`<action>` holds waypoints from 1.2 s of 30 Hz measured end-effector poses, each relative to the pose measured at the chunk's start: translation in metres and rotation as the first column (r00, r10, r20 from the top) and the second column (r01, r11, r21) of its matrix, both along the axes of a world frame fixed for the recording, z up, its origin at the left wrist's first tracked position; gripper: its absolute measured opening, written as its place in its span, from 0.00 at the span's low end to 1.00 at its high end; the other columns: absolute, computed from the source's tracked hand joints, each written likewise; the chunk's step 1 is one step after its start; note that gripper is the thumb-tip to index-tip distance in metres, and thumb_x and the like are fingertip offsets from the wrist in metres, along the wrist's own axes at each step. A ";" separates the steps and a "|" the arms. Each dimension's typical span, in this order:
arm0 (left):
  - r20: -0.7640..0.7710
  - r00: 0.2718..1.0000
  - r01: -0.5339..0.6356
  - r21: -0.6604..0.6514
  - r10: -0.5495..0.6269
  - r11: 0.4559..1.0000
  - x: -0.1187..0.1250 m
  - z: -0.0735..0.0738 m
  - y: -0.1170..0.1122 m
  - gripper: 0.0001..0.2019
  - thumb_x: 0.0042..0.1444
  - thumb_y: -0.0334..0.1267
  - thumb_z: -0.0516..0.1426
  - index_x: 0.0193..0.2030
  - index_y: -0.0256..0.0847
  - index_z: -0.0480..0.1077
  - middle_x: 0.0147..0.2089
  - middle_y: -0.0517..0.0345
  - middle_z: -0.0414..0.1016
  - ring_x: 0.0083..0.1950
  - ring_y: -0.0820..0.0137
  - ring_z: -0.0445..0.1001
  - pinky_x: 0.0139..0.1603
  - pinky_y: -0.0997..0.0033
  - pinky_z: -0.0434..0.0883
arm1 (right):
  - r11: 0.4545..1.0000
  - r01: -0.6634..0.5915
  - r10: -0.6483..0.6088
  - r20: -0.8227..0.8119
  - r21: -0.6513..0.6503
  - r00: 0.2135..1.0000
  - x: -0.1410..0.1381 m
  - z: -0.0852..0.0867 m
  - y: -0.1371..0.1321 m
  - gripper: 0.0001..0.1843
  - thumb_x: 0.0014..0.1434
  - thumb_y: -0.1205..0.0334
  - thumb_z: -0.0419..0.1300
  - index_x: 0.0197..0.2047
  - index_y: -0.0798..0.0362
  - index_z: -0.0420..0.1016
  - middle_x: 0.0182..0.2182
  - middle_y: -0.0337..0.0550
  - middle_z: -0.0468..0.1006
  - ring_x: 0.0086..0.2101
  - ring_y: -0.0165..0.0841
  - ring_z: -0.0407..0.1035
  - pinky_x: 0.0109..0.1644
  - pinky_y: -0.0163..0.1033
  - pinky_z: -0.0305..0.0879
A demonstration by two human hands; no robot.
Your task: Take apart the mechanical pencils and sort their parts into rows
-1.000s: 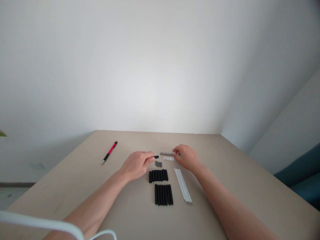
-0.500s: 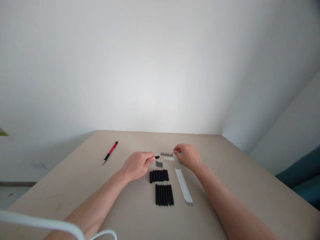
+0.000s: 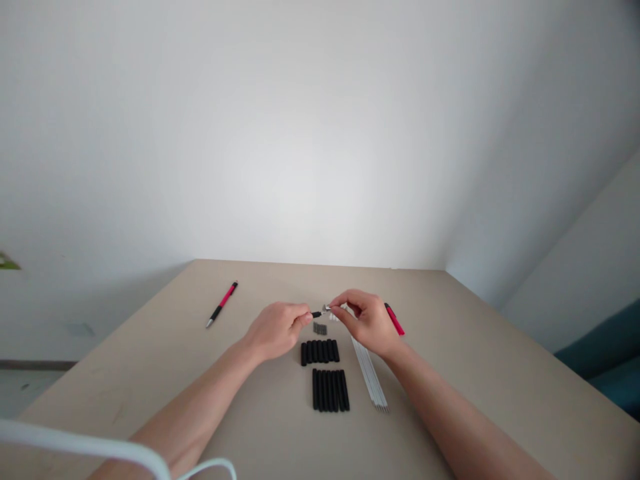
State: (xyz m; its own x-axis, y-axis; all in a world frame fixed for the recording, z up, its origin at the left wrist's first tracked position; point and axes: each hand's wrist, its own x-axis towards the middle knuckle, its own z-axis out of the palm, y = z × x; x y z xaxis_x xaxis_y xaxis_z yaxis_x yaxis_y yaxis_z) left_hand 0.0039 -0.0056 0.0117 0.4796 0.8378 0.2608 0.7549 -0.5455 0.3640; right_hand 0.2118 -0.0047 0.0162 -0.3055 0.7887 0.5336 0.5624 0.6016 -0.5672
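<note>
My left hand (image 3: 276, 328) is closed in a pinch on a thin black pen part (image 3: 316, 314) that points right. My right hand (image 3: 364, 320) is closed too, holding a small silver tip (image 3: 327, 308) right at the end of that black part. Below the hands lie a small pile of grey springs (image 3: 320, 328), a row of short black sleeves (image 3: 319, 351), a row of longer black barrels (image 3: 330, 389) and a bundle of white refills (image 3: 369, 373). A red pen piece (image 3: 395, 319) shows just behind my right hand.
A finished red and black pen (image 3: 222, 304) lies at the far left of the beige table (image 3: 500, 373). A white curved bar (image 3: 80, 448) crosses the lower left corner. The wall rises just behind the table's far edge.
My right hand has moved left from the row of silver tips to the black part in my left hand, now carrying a tip. A red piece has come into view behind it.
</note>
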 end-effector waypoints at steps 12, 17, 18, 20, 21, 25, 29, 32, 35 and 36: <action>0.006 1.000 0.020 0.006 -0.020 1.000 -0.001 -0.001 0.000 0.16 0.62 0.40 0.44 0.26 0.42 0.63 0.23 0.62 0.66 0.25 0.72 0.63 0.27 0.74 0.54 | 0.994 -0.106 0.107 -0.012 0.034 0.994 -0.007 -0.005 -0.002 0.06 0.57 0.65 0.56 0.34 0.53 0.75 0.29 0.41 0.76 0.29 0.30 0.66 0.33 0.34 0.59; 0.009 1.000 0.020 0.012 -0.021 1.000 -0.001 -0.001 0.001 0.16 0.63 0.40 0.44 0.26 0.41 0.62 0.22 0.62 0.66 0.25 0.72 0.63 0.27 0.74 0.54 | 0.990 -0.139 0.139 -0.011 0.029 0.990 -0.008 -0.005 -0.003 0.06 0.57 0.66 0.56 0.36 0.53 0.74 0.31 0.42 0.76 0.31 0.30 0.66 0.35 0.34 0.60; 0.007 1.000 0.022 0.012 -0.022 1.000 -0.001 -0.001 0.001 0.16 0.63 0.40 0.44 0.25 0.41 0.62 0.22 0.62 0.66 0.25 0.72 0.63 0.27 0.74 0.54 | 0.989 -0.144 0.144 -0.004 0.031 0.990 -0.008 -0.006 -0.003 0.06 0.57 0.66 0.56 0.36 0.53 0.74 0.31 0.42 0.76 0.32 0.30 0.66 0.35 0.35 0.60; 0.002 1.000 0.025 0.009 -0.025 1.000 -0.001 -0.002 0.002 0.16 0.62 0.41 0.45 0.25 0.41 0.62 0.23 0.62 0.66 0.25 0.72 0.63 0.27 0.74 0.54 | 0.987 -0.152 0.152 0.008 0.043 0.988 -0.008 -0.006 -0.002 0.06 0.57 0.66 0.56 0.36 0.53 0.74 0.32 0.42 0.76 0.32 0.30 0.67 0.36 0.35 0.61; 0.000 1.000 0.026 0.008 -0.026 1.000 -0.001 -0.002 0.002 0.15 0.62 0.41 0.45 0.26 0.41 0.63 0.23 0.62 0.66 0.25 0.72 0.64 0.27 0.74 0.54 | 0.987 -0.154 0.153 0.014 0.051 0.988 -0.008 -0.007 -0.001 0.06 0.57 0.65 0.56 0.36 0.53 0.74 0.32 0.42 0.76 0.32 0.31 0.67 0.36 0.35 0.61; -0.008 1.000 0.029 0.004 -0.029 1.000 -0.001 -0.002 0.002 0.15 0.62 0.41 0.45 0.27 0.42 0.63 0.24 0.62 0.68 0.26 0.72 0.64 0.28 0.75 0.55 | 0.984 -0.155 0.151 0.057 0.091 0.987 -0.008 -0.009 0.001 0.07 0.59 0.64 0.55 0.36 0.53 0.74 0.31 0.44 0.76 0.33 0.32 0.67 0.38 0.37 0.61; -0.014 1.000 0.022 0.000 -0.022 1.000 -0.001 -0.004 0.002 0.15 0.62 0.40 0.45 0.27 0.42 0.64 0.24 0.62 0.68 0.27 0.72 0.65 0.28 0.74 0.55 | 0.981 -0.152 0.130 0.169 0.124 0.977 -0.009 -0.008 0.002 0.08 0.61 0.64 0.52 0.35 0.53 0.73 0.29 0.45 0.74 0.33 0.34 0.66 0.38 0.38 0.60; -0.017 1.000 0.021 -0.001 -0.021 1.000 -0.001 -0.004 0.002 0.15 0.62 0.40 0.45 0.27 0.42 0.64 0.24 0.61 0.69 0.27 0.71 0.66 0.28 0.74 0.55 | 0.982 -0.152 0.120 0.250 0.113 0.961 -0.009 -0.006 0.001 0.08 0.61 0.65 0.52 0.34 0.54 0.71 0.28 0.44 0.73 0.33 0.34 0.65 0.37 0.38 0.60; -0.016 1.000 0.021 0.000 -0.021 1.000 -0.001 -0.004 0.002 0.15 0.62 0.40 0.45 0.27 0.42 0.64 0.24 0.62 0.68 0.26 0.72 0.65 0.28 0.74 0.54 | 0.984 -0.149 0.119 0.266 0.096 0.957 -0.009 -0.006 0.001 0.04 0.57 0.67 0.55 0.36 0.54 0.70 0.31 0.44 0.73 0.34 0.34 0.65 0.38 0.38 0.60; -0.015 1.000 0.020 -0.001 -0.020 1.000 -0.001 -0.003 0.002 0.15 0.62 0.40 0.45 0.27 0.42 0.64 0.24 0.62 0.68 0.26 0.72 0.64 0.28 0.74 0.54 | 0.985 -0.147 0.118 0.264 0.093 0.957 -0.009 -0.006 0.001 0.04 0.57 0.68 0.55 0.37 0.54 0.69 0.32 0.44 0.73 0.34 0.34 0.65 0.38 0.38 0.60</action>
State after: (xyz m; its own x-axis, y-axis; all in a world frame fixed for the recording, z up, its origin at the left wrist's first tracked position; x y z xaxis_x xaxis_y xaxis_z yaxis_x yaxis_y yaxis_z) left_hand 0.0031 -0.0036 0.0082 0.4999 0.8284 0.2528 0.7494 -0.5600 0.3532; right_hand 0.2030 -0.0039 0.0101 -0.5410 0.6726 0.5049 0.5912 0.7311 -0.3406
